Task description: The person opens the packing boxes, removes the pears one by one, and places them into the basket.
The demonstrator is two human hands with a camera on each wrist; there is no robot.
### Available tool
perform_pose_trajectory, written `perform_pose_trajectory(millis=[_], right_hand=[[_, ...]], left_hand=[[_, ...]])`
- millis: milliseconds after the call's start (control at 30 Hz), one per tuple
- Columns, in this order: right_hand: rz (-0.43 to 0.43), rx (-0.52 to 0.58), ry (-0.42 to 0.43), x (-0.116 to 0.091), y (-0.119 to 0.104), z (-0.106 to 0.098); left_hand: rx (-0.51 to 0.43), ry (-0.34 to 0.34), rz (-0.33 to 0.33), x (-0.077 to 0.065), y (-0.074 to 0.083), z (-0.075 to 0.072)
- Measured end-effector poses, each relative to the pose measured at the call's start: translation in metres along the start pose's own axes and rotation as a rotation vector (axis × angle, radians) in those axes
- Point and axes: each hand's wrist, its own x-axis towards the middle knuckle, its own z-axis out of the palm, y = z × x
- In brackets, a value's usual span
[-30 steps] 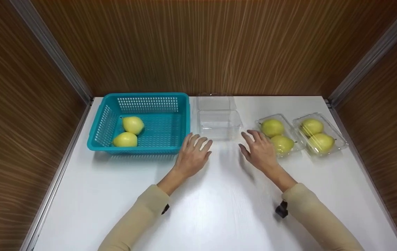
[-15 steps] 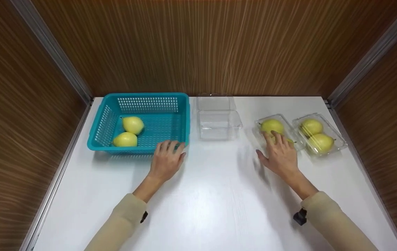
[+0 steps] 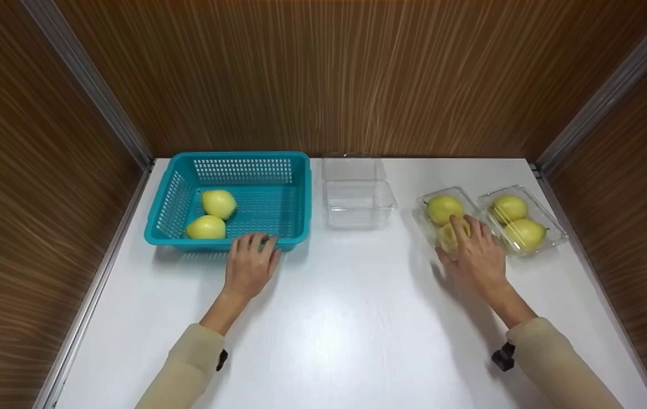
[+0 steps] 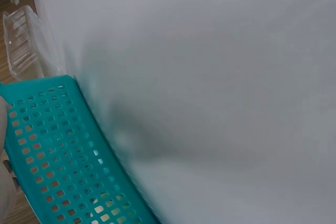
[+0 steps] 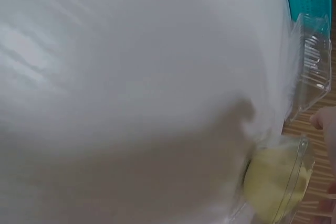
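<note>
A teal plastic basket [image 3: 175, 242] on the left holds two yellow-green pears [image 3: 218, 204]. My left hand [image 3: 250, 264] is at its near rim, fingers loosely bent over the edge; whether they touch it I cannot tell. In the left wrist view, part of that hand [image 4: 5, 182] shows beside the basket's perforated wall [image 4: 58, 145]. On the right, a clear clamshell box [image 3: 467, 200] holds two pears. My right hand [image 3: 476, 255] hovers over its near pear [image 3: 453, 234], fingers spread and holding nothing. In the right wrist view, the thumb [image 5: 317, 120] appears apart from the box.
An open, clear clamshell box [image 3: 360, 196] stands right of the basket with its lid raised at the back. Another clamshell with two pears [image 3: 526, 234] lies at the far right, angled. Wood-grain panels [image 3: 334, 79] enclose the white table [image 3: 323, 318] at the back and sides.
My left hand has moved left from near the open box to the basket's near rim. My right hand has moved right, over the nearer pear box. Boxes and basket stay put.
</note>
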Motion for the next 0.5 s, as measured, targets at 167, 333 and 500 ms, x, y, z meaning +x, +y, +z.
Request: perform_pose_trajectory(millis=[167,333,500], right_hand=[[-0.003,-0.024,0.013,-0.001,0.009,0.001],[0.016,-0.030,-0.004,0.001,0.018,0.002],[0.054,-0.028,-0.064,0.002,0.023,0.001]], left_hand=[[-0.004,0.008,-0.023,-0.002,-0.002,0.002],[0.008,0.016,-0.036,-0.001,-0.001,0.004],[0.024,0.008,-0.050,0.000,-0.001,0.004]])
